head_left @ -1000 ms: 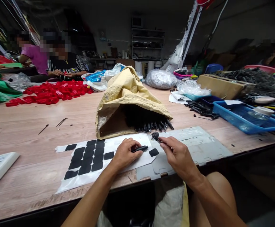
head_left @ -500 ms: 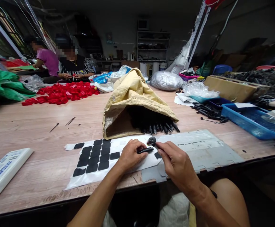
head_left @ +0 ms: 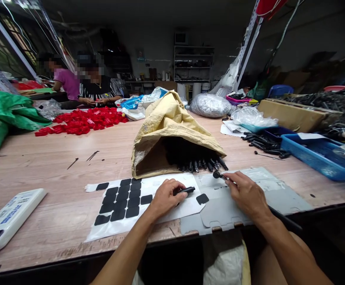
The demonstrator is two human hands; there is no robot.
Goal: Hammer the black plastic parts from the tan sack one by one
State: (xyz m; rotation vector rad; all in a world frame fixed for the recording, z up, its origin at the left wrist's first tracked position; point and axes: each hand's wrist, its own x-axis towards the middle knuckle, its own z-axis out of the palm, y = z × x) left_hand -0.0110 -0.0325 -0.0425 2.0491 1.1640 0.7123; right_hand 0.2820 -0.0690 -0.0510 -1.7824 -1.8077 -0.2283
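My left hand (head_left: pixel 168 196) is closed around a short black tube (head_left: pixel 188 190), pen-like, its tip pointing right over the white backing sheet (head_left: pixel 156 184). My right hand (head_left: pixel 246 194) pinches the thin neck of a black stick with a round, flat head (head_left: pixel 217 174), held above the grey plastic sheet (head_left: pixel 258 186). Behind my right wrist a thick black bar (head_left: pixel 285 219) sticks out in line with it; whether it is the same piece, I cannot tell. Several black rounded-square stickers (head_left: pixel 119 206) lie on the backing sheet. One loose-looking sticker (head_left: pixel 202 199) lies between my hands.
A yellow woven sack (head_left: pixel 175 122) lies with its mouth towards me, black tubes (head_left: pixel 203 164) spilling out. At left are a white device (head_left: pixel 12 215) and red parts (head_left: pixel 83 120). A blue tray (head_left: pixel 317 158) stands right. Two people (head_left: pixel 98 91) sit at the far left.
My right hand has moved right with the round-headed stick, away from my left hand. My left hand still holds the black tube. The whole view has shifted slightly.
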